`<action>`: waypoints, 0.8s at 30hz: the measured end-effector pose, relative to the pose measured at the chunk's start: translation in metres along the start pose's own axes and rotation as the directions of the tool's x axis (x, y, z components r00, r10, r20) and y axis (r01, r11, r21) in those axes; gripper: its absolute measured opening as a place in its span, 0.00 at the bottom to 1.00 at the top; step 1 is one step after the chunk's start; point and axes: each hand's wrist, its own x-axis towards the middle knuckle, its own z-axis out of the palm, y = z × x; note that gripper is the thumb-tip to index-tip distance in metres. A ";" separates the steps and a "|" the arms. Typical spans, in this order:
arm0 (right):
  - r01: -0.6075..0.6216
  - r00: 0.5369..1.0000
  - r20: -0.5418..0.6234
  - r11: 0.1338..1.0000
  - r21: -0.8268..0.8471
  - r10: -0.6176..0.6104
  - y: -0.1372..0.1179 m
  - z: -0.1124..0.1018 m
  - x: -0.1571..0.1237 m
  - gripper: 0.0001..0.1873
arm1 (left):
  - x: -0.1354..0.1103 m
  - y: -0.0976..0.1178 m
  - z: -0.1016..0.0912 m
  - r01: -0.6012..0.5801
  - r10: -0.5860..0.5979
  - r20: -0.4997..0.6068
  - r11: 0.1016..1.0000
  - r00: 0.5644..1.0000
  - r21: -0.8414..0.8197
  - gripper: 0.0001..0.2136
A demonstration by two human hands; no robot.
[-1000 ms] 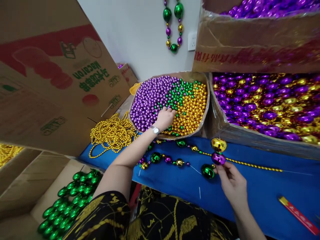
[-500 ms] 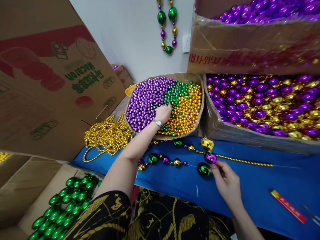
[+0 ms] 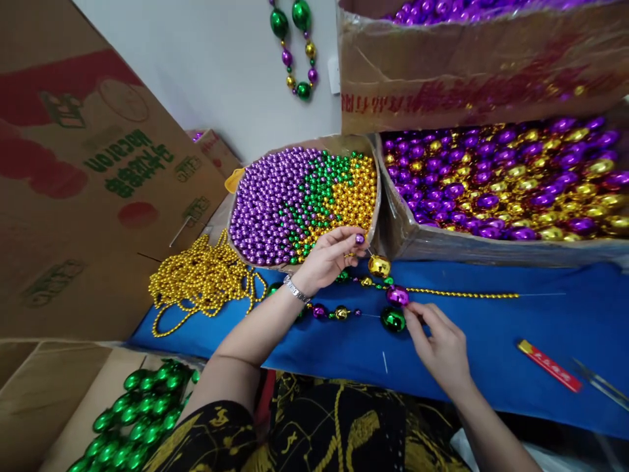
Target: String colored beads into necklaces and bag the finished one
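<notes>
My left hand, with a watch at its wrist, is closed in a pinch on a small purple bead. It is over the front rim of the box of small beads, close to a large gold bead on a thin string. My right hand is closed, thumb and forefinger at a large purple bead. A large green bead hangs just beside those fingertips. Left of it, a beaded strand lies on the blue cloth, partly hidden by my left arm.
A heap of gold bead chains lies left of the box. Behind to the right stands a box of large purple and gold beads. A red packet and tweezers are at the right. Green beads fill the lower left.
My left hand has come out of the small beads, moving right and toward me, and now holds a small purple bead. My right hand keeps its pinch. The whole view has shifted slightly.
</notes>
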 end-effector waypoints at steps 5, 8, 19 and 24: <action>-0.010 1.000 -0.007 1.000 -0.015 0.010 0.000 -0.002 -0.001 0.06 | -0.002 -0.002 0.004 -0.005 0.005 0.038 1.000 0.999 0.003 0.13; -0.034 0.999 -0.001 0.999 -0.020 0.034 0.002 -0.003 0.000 0.08 | -0.004 -0.004 0.005 -0.013 0.012 0.036 0.999 0.999 0.033 0.13; -0.076 0.996 -0.042 0.993 -0.093 0.072 0.019 -0.012 -0.009 0.09 | -0.008 0.012 0.015 -0.301 0.191 0.242 0.747 0.951 0.593 0.12; -0.456 0.886 0.075 0.833 0.313 0.457 0.052 -0.001 -0.034 0.15 | -0.005 -0.017 0.039 -0.319 0.146 0.325 0.749 0.934 0.581 0.10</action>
